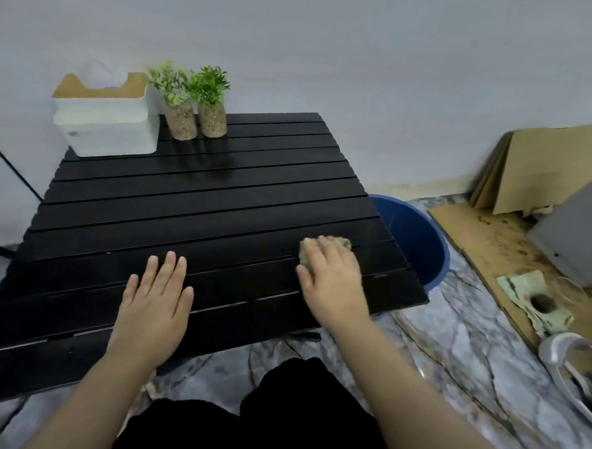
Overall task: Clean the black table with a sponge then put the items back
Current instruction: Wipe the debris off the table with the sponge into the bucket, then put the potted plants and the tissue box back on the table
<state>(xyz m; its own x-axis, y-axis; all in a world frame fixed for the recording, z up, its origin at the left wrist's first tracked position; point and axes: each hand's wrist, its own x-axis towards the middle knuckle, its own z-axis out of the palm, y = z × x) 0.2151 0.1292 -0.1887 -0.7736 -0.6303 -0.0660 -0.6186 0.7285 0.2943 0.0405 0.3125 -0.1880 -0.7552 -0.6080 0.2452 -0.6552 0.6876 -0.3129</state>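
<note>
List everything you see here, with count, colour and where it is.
table: one, black, centre
tissue box: one, white, table's far left corner
plants: two, green, on the table right of the box
sponge: one, yellow-green, table's right side under the right hand
bucket: one, blue, floor right of the table
cardboard: brown, leaning on the wall, far right
left hand: flat on the table
right hand: pressing the sponge

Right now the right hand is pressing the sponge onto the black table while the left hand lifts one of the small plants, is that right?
Not quite: the head view shows the left hand resting flat on the black table, well away from the small plants. The right hand does press the sponge.
</note>
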